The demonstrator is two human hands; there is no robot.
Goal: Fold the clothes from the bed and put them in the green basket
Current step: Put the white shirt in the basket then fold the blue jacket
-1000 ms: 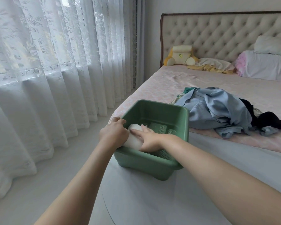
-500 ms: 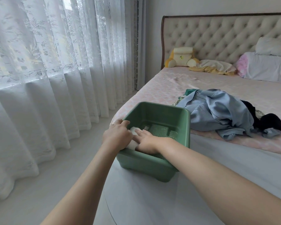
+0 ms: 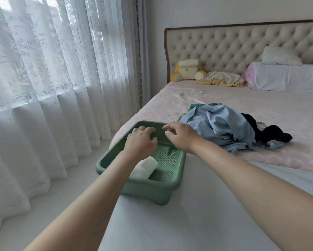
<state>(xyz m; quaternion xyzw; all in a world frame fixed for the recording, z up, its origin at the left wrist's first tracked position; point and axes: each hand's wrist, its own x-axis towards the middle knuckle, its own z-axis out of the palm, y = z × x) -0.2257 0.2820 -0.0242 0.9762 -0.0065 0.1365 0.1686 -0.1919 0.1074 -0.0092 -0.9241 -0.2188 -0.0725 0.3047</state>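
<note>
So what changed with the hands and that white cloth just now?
The left hand and right hand let go of the folded white cloth and moved toward the far rim, empty. The cloth stays in the green basket; the clothes pile is untouched.

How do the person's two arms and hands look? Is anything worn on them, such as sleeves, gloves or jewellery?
The left arm and the right arm are bare as far as the picture shows; no sleeve appears. The left hand and the right hand wear no gloves, and no watch, bracelet or ring is visible.
</note>
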